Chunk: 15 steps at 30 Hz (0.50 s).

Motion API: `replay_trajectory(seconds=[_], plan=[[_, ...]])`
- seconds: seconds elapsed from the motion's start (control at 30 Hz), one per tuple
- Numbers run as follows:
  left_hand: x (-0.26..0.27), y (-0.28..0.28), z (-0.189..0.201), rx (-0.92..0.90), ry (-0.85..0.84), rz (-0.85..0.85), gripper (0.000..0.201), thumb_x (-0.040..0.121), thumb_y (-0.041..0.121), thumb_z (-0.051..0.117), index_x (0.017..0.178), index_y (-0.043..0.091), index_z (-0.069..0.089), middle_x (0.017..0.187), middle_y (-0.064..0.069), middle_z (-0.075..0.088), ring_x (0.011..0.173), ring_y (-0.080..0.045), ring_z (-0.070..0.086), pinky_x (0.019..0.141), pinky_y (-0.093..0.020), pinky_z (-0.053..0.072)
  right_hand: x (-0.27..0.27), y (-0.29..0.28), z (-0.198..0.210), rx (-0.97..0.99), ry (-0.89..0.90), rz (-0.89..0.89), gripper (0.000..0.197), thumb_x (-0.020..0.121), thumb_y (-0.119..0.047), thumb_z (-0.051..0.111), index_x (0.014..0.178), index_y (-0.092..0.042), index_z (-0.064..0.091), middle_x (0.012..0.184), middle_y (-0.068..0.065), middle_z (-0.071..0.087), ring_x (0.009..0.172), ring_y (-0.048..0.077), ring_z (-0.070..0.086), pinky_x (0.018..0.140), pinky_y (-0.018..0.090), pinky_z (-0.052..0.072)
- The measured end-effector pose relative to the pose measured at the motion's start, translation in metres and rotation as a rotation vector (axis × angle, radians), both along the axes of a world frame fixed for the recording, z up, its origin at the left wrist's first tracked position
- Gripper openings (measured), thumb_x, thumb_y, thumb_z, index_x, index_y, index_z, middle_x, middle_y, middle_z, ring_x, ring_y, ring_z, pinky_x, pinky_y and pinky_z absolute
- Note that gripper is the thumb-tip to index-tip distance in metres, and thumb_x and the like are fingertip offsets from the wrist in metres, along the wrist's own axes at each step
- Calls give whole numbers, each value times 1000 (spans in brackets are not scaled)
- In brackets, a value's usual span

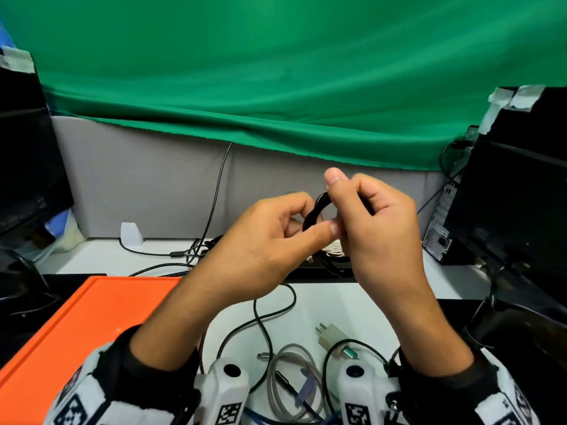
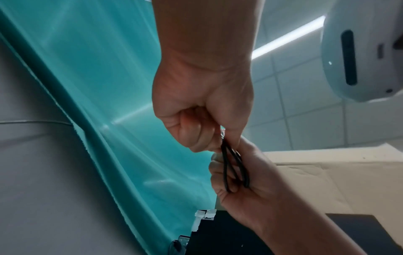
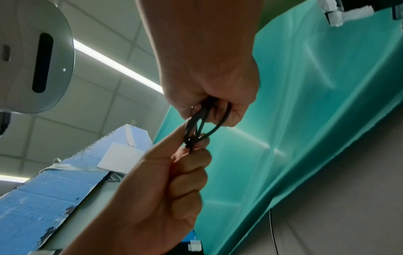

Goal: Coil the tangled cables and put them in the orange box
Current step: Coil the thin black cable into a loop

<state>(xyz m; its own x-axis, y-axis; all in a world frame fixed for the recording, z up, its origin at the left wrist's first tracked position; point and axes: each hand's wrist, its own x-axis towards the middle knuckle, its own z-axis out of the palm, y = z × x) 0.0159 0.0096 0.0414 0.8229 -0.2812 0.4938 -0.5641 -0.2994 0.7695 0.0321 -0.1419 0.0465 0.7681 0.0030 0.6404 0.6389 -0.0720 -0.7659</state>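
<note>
Cables mostly lie loose on the desk beside the orange box while your left hand and right hand pinch one small black coil above.

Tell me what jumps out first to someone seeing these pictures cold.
Two bare hands raised mid-frame: the left hand and the right hand both pinch a small coil of black cable between them. Behind them hangs a big green cloth; the orange box sits at lower left, with loose cables lying on the white desk below the wrists.
</note>
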Motion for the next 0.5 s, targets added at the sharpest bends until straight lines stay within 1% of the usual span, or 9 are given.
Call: replay_trajectory(seconds=[0.07,0.17,0.2,0.27,0.33,0.37,0.4,0.43,0.5], plan=[[-2,1,1,-55,54,-72,39,92,43,68,89,6,57,52,2,34,47,-16,22,45,-25,19,1,-2,2,-2,-4,-9,52,98,-37,64,56,-16,42,53,2,34,50,15,30,51,29,28],[0,5,3,-102,102,-154,20,96,37,62,83,22,60,52,6,29,44,-12,18,41,-21,16,1,-4,4,-27,100,67,50,97,-45,61,57,-21,44,50,-1,35,46,16,32,49,28,29],[1,8,3,-104,104,-168,18,97,36,59,83,25,60,53,6,29,43,-11,19,41,-20,16,1,-5,5,-57,144,111,47,96,-48,58,59,-21,46,48,-1,37,45,17,33,49,28,30],[5,12,2,-58,64,-117,22,100,38,54,88,21,59,58,1,31,46,-13,24,42,-25,22,2,-9,6,-101,214,231,42,92,-54,53,70,-19,54,50,-3,40,49,19,38,52,32,33],[8,16,1,59,-11,23,36,97,51,49,98,17,59,65,-9,36,53,-21,31,46,-42,31,6,-14,5,-90,257,364,36,96,-46,51,85,-14,63,60,-2,45,57,17,47,57,29,40],[9,19,1,115,-35,93,40,94,56,46,100,19,60,67,-10,39,56,-22,34,51,-50,36,8,-17,5,-87,267,411,32,100,-37,50,91,-11,66,67,0,49,62,17,53,61,27,46],[10,22,2,154,-48,142,41,92,59,44,98,22,60,66,-8,41,57,-21,36,54,-53,38,9,-20,6,-97,271,443,27,103,-27,50,97,-9,68,73,3,55,69,18,59,68,28,51],[9,25,3,181,-57,171,38,92,58,42,94,24,58,63,-3,41,56,-18,37,55,-51,38,10,-24,7,-115,271,455,23,104,-18,50,102,-8,70,78,5,61,76,19,65,76,29,55],[10,31,5,239,-74,222,33,94,54,42,87,24,56,58,6,38,53,-13,34,54,-42,33,11,-30,8,-183,253,419,24,104,-7,51,106,-14,73,87,4,73,88,20,74,88,35,60]])
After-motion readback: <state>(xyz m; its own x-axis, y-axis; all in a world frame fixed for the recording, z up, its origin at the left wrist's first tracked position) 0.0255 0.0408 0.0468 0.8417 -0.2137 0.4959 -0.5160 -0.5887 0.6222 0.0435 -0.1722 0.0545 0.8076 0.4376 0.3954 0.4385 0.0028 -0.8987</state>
